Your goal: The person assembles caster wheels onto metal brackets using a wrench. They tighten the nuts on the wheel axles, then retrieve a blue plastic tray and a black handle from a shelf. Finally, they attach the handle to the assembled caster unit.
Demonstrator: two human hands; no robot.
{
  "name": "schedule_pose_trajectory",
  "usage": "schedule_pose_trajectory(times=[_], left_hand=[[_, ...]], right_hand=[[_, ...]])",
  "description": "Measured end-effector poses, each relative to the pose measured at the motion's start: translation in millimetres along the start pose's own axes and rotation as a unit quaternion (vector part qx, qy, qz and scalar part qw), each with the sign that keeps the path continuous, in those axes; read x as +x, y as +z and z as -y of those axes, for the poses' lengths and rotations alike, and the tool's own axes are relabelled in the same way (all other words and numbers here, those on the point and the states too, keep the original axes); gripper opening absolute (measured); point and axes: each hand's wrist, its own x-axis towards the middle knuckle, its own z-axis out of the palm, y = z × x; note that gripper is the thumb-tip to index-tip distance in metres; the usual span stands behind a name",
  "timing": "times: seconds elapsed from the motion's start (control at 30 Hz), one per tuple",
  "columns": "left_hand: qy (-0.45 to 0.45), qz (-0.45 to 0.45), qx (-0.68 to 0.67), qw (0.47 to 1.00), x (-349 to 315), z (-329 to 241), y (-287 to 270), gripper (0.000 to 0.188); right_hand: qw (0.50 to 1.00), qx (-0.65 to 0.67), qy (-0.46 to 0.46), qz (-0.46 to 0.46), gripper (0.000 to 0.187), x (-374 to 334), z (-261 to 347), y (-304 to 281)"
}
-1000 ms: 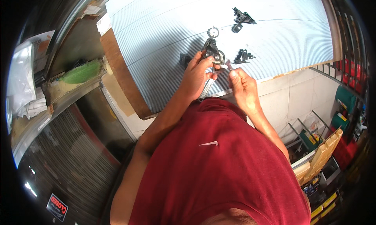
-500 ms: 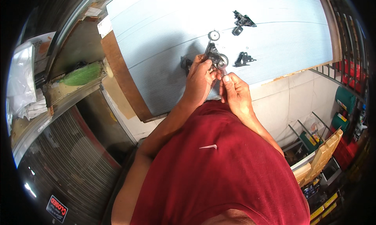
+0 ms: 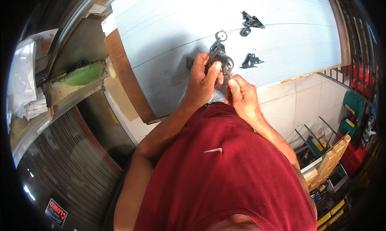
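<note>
Drawn closer together since a second ago: right hand [image 3: 241, 95] now pressed in beside the left hand [image 3: 202, 80], where earlier stood a little apart and lower. Black metal mechanism [image 3: 219, 56] held up over the near part of the pale ribbed tabletop [image 3: 169, 34], much where it was. Left hand wrapped around the mechanism's lower part, thumb laid up along its side, fingers curled behind and mostly out of sight. Right hand closed, thumb and forefinger pinching something small and thin against the mechanism's lower end; too small to tell what. Both forearms raised from the lower edge, elbows bent, wrists nearly touching above the red shirt [image 3: 217, 170].

Details of the mechanism hard to read: a ring at its top, a round part near the thumb, the rest a dark tangle. Small dark piece [image 3: 189, 62] just left of the left hand, half covered by it. Further out on the tabletop, lying apart from the hands: a black bracket [image 3: 251, 61] to the right, another black part [image 3: 250, 21] beyond it. Green brush [image 3: 82, 73] on the shelf at far left.
</note>
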Motion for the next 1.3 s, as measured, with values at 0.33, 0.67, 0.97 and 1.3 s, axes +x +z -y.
schedule_pose_trajectory(times=[0.33,0.67,0.97,1.3], left_hand=[[-0.189,0.147,0.156,0.958,4,-17,-27,0.019],[-0.290,0.021,-0.132,0.948,-16,-4,-24,0.017],[-0.127,-0.032,0.022,0.991,-17,9,-13,0.028],[-0.142,0.084,0.136,0.977,-10,-20,-20,0.030]], right_hand=[[0.761,-0.572,-0.246,0.179,0.032,39,86,-73],[0.898,-0.409,-0.139,0.084,0.027,14,34,-42],[0.986,-0.169,-0.003,0.012,0.030,-12,8,-11],[0.814,-0.464,-0.248,0.245,0.033,40,81,-79]])
